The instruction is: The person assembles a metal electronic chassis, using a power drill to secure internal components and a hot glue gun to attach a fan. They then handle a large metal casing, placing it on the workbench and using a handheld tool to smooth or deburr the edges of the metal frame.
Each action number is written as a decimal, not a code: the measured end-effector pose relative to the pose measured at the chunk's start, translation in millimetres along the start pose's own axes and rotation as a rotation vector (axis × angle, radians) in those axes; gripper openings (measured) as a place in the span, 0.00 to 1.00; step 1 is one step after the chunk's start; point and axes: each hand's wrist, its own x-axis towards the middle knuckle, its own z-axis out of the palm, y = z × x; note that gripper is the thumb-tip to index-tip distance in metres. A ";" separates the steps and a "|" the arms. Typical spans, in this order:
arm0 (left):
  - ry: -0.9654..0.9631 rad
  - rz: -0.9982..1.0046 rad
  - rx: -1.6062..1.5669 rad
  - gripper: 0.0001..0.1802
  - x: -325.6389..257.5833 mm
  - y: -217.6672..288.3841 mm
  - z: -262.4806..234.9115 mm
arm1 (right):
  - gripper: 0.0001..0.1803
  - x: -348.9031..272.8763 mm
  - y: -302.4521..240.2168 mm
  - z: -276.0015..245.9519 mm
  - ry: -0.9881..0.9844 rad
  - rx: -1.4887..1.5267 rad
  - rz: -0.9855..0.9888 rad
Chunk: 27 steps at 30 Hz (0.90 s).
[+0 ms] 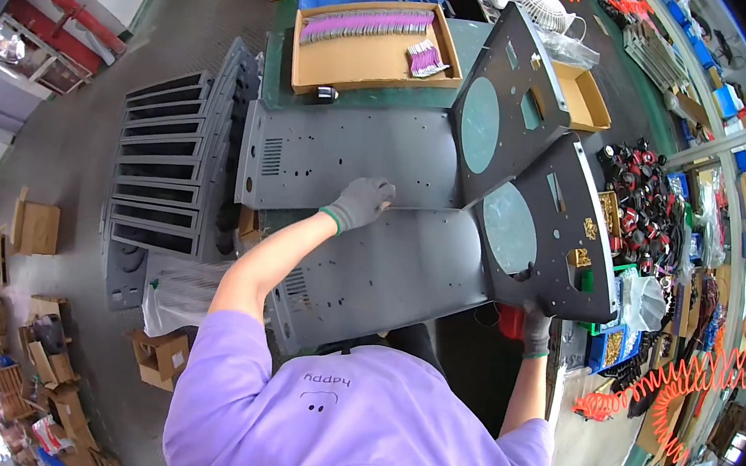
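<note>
**Two gloved hands on a grey sheet-metal chassis**

The left hand (360, 202), in a grey glove, lies curled on the far edge of the nearer grey metal chassis (392, 268); whether it grips is unclear. The right hand (533, 325) closes on the lower edge of that chassis's upright end panel (545, 231), its fingertips hidden behind the plate. A second chassis (355, 154) lies beyond. At the workbench's far edge sits an open cardboard box (371, 56) holding pink-tipped parts; a smaller yellow box (583, 98) is partly hidden.

Grey metal panel (406, 270), tilted on workbench
</note>
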 end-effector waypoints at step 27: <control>0.780 -1.060 0.045 0.16 -103.2 48.3 56.2 | 0.26 113.0 -14.9 -86.7 -0.138 0.155 0.109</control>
